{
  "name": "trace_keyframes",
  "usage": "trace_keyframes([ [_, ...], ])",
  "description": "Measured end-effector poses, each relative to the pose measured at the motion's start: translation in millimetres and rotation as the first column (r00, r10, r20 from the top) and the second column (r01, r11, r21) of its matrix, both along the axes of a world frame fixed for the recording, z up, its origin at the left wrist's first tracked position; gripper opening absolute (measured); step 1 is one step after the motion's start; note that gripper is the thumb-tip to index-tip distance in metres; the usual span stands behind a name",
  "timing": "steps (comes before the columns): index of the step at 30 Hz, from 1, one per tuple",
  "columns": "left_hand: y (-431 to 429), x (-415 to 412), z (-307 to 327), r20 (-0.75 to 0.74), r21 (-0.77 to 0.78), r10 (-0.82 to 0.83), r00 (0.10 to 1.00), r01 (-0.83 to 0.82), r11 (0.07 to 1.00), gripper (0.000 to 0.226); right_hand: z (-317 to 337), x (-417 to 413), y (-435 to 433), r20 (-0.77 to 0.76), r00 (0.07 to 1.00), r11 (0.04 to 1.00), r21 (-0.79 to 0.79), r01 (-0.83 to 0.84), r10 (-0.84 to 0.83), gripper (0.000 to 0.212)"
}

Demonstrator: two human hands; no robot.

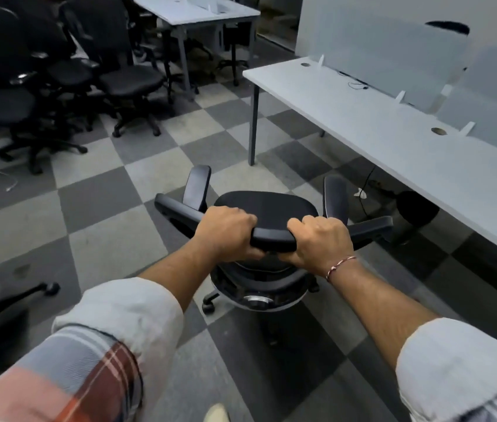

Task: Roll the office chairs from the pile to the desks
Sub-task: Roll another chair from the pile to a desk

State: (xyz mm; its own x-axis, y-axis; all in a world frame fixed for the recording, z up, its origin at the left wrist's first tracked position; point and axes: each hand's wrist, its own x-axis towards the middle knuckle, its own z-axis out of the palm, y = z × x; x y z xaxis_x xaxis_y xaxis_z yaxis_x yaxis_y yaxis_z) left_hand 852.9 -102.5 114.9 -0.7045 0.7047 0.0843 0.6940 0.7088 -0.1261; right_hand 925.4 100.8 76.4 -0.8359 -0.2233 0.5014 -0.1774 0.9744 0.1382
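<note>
A black office chair (267, 205) stands on the checkered carpet right in front of me, seen from behind and above. My left hand (225, 231) grips the top edge of its backrest (274, 237). My right hand (321, 242) grips the same edge a little to the right. Both armrests stick out forward on either side of the seat. A long white desk (393, 141) with a frosted divider runs along the right, close to the chair. The pile of black chairs (58, 77) fills the far left.
A second white desk (198, 13) stands at the back. Another chair's base and caster (49, 289) jut in at the left edge. A dark round bin (417, 208) and cables sit under the right desk. A white cable (9, 181) lies on the floor.
</note>
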Motion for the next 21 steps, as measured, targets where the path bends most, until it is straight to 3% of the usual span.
trace_keyframes([
  [21, 16.9, -356.1, 3.0, 0.013, -0.044, 0.001, 1.000, 0.000, 0.999, 0.053, 3.4, -350.6, 13.5, -0.022, 1.000, 1.000, 0.000, 0.002, -0.002, 0.049],
])
